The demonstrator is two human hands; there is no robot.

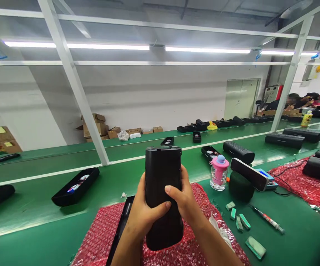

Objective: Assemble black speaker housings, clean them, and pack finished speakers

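Observation:
Both hands hold a black, rounded-edge plastic casing upright before me, over red bubble wrap. My left hand grips its left side, thumb laid across the face. On the opposite side, my right hand is wrapped round the edge with its thumb on the face too. The fingers behind the casing are hidden. Partly behind my left forearm lies another long black part on the bubble wrap.
Right of the wrap are small green-white blocks, a syringe, a pink-lidded bottle and a phone-like slab leaning on a black cylinder. Black casings stand along the green bench. Other people sit at far right.

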